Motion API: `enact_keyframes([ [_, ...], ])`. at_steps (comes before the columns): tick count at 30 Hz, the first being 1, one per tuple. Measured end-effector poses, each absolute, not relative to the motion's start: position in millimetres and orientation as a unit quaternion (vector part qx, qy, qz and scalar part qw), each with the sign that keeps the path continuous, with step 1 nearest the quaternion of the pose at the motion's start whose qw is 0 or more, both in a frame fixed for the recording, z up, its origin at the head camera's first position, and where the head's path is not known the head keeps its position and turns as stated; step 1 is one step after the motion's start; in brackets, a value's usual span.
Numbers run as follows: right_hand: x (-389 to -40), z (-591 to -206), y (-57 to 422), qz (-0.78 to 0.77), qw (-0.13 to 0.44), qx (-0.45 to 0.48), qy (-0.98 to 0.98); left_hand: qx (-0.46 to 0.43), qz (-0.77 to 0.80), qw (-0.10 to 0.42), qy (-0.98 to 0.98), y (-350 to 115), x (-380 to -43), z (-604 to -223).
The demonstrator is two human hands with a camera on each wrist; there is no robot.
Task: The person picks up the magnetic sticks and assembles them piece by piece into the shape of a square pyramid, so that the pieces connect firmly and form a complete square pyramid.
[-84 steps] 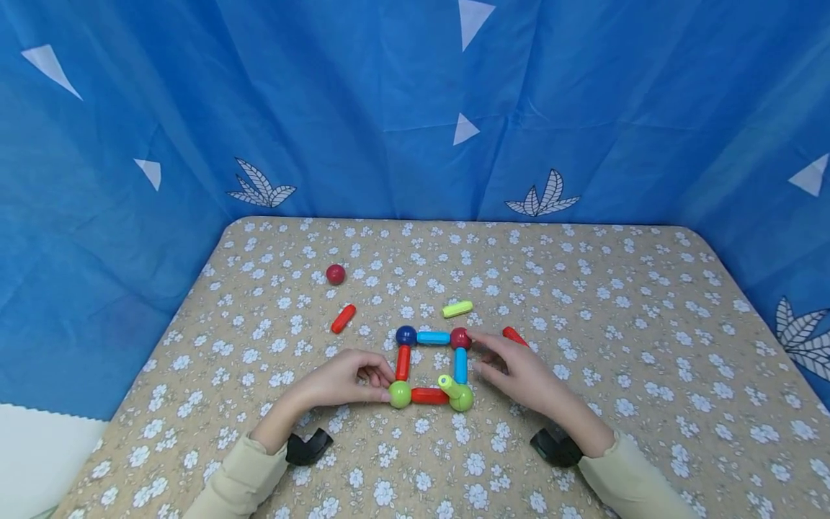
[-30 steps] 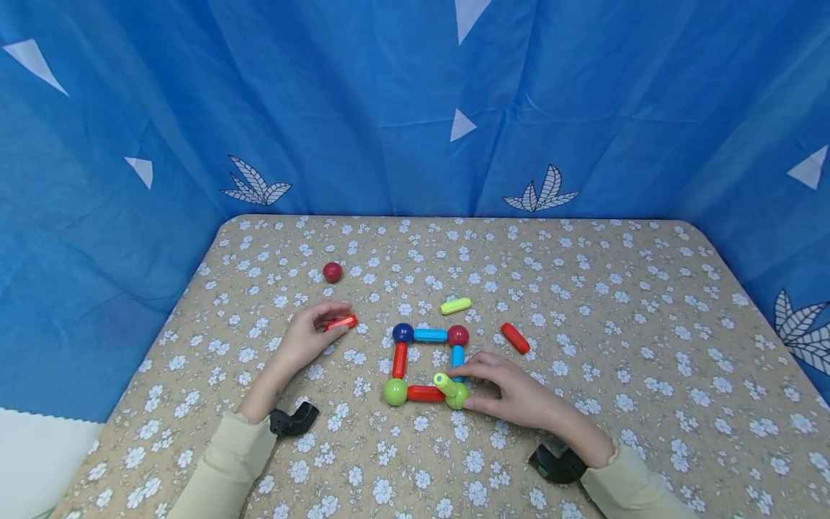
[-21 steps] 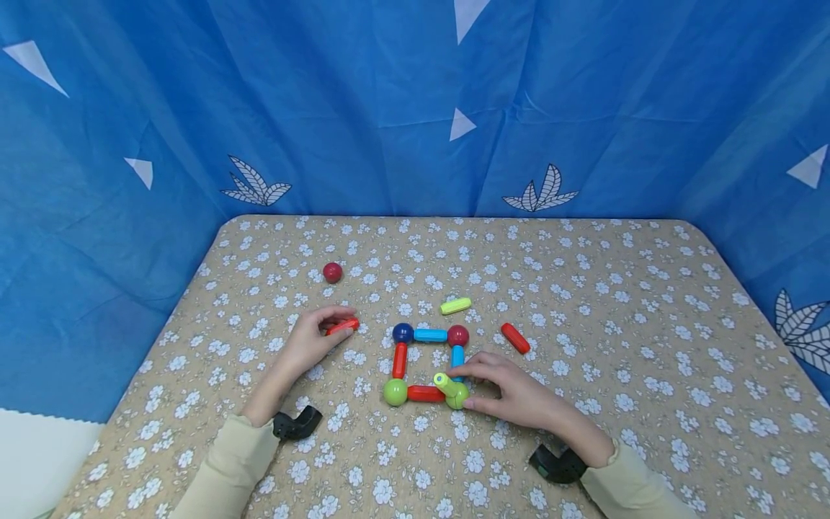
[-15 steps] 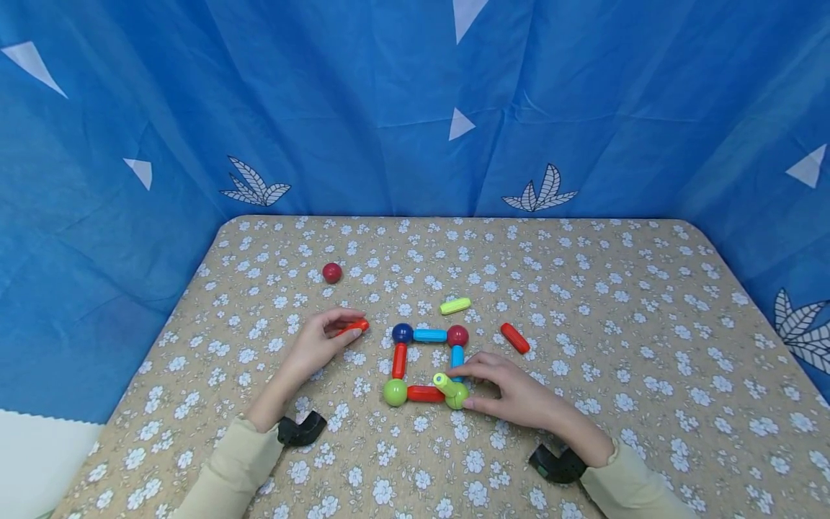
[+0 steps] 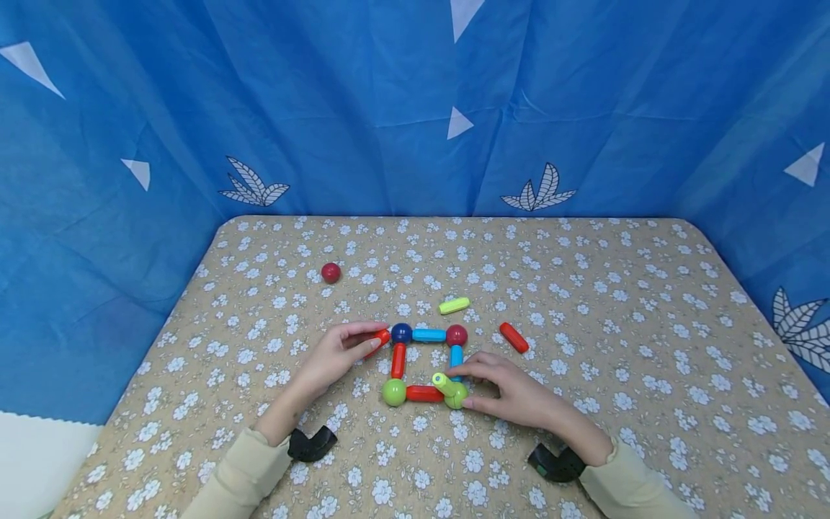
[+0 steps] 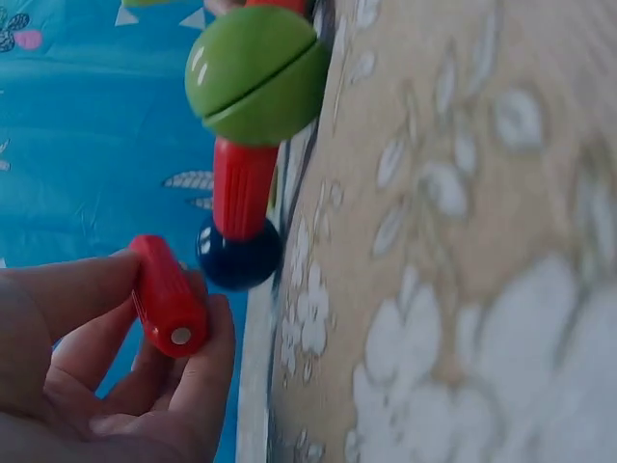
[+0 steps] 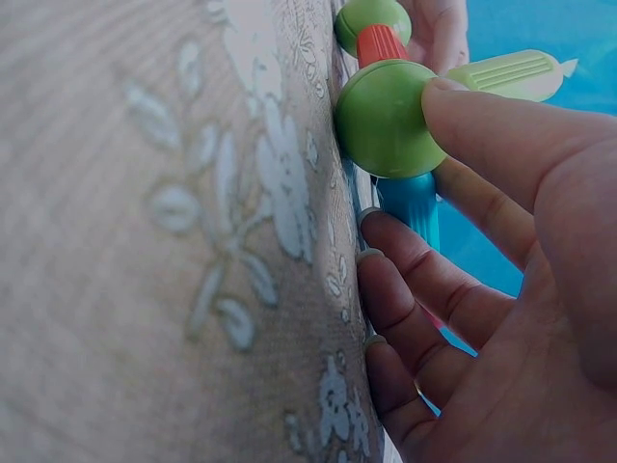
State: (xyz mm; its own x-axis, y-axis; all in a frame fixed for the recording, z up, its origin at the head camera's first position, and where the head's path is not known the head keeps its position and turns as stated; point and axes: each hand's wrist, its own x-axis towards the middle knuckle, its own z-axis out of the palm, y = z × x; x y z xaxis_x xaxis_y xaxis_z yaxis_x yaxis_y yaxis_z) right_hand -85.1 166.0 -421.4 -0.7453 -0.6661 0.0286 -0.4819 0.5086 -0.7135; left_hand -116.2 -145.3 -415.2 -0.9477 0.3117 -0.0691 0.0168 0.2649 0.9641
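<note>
Between thumb and fingers, my left hand [image 5: 333, 357] pinches a red magnetic stick [image 6: 169, 299]. In the head view the stick's far end is close beside a dark blue ball [image 5: 401, 333]; whether they touch I cannot tell. That ball is one corner of a four-sided frame, with a red ball [image 5: 457, 335], a left green ball [image 5: 393, 393] and a right green ball [image 7: 386, 121]. Red sticks [image 5: 424, 393] and light blue sticks [image 5: 429, 335] join the corners. My right hand [image 5: 512, 393] holds the right green ball, from which a yellow-green stick [image 5: 442, 382] rises tilted.
A loose red ball [image 5: 331, 272] lies at the back left of the flowered tablecloth [image 5: 616, 288]. Behind the frame lies a loose yellow-green stick [image 5: 454, 305], and to its right another red stick [image 5: 514, 337]. A blue curtain [image 5: 363, 108] hangs behind the table.
My left hand has left the left green ball, picked up the loose red stick and carried it right towards the dark blue ball. The right hand has moved from the red ball to the right green ball.
</note>
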Motion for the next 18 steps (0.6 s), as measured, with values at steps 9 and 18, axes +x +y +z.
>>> enact_keyframes([
  [9,-86,-421,166,-0.367,0.129,-0.333,0.859,0.096,0.647,0.155,0.74,-141,-115,-416],
  [18,-85,-422,166,-0.367,0.124,-0.332,0.86,-0.048,0.749,0.163,0.64,-149,-120,-417],
])
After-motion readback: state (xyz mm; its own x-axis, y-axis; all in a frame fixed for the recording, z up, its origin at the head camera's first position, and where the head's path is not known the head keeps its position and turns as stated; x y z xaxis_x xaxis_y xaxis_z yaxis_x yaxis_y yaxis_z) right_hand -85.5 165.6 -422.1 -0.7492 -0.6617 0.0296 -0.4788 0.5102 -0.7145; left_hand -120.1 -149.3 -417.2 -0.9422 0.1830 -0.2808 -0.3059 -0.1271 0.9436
